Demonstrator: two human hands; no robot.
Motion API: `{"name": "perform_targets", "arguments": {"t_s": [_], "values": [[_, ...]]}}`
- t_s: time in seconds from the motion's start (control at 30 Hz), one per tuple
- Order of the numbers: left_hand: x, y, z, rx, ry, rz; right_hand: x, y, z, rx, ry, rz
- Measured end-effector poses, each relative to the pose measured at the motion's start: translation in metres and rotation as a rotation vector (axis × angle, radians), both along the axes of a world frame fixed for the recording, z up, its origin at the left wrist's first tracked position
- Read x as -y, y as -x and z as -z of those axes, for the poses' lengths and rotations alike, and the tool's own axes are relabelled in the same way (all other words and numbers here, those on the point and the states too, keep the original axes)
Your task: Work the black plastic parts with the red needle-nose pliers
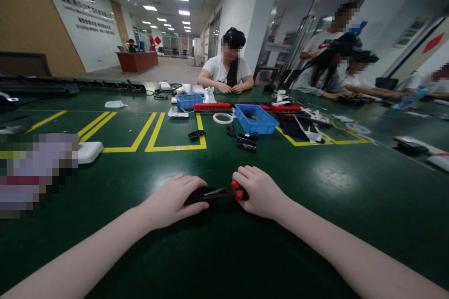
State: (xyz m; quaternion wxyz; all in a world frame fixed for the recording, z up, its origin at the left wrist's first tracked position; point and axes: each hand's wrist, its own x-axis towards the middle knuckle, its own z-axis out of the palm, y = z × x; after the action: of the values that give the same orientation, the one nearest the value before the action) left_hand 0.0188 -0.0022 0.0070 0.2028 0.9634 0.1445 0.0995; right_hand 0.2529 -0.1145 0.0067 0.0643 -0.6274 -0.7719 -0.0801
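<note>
My right hand point(257, 191) is closed around the red-and-black handles of a pair of pliers point(223, 192), just above the green table. The metal jaws point left and meet a dark, shiny black piece point(198, 195). That piece sits between the thumb and fingers of my left hand point(175, 201); its exact kind is not clear. Whether the jaws grip it or only touch it, I cannot tell. Ahead of my hands lie several black plastic-wrapped pieces point(247, 141) on the table.
A blue bin point(256, 120) and a smaller blue bin point(190, 101) stand farther back, by red strips point(212, 107) and a white tape roll point(223, 118). A white box point(90, 153) lies left. A person point(228, 67) sits opposite; several others are at the right.
</note>
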Motion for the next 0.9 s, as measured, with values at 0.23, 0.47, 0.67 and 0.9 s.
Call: {"name": "perform_targets", "arguments": {"t_s": [0.23, 0.47, 0.67, 0.9], "values": [[-0.0002, 0.0005, 0.0004, 0.013, 0.004, -0.004, 0.0005, 0.0001, -0.0006, -0.017, 0.001, -0.014], [-0.0008, 0.0001, 0.0040, 0.042, 0.027, -0.040, 0.0008, 0.0014, -0.0019, 0.019, 0.010, -0.007], [-0.0004, 0.0006, 0.0051, 0.051, -0.019, -0.028, 0.0003, 0.0021, -0.0025, 0.029, 0.025, -0.002], [0.0000, 0.0007, 0.0034, 0.026, -0.063, -0.016, 0.0012, 0.0014, -0.0015, -0.007, 0.022, -0.011]]}}
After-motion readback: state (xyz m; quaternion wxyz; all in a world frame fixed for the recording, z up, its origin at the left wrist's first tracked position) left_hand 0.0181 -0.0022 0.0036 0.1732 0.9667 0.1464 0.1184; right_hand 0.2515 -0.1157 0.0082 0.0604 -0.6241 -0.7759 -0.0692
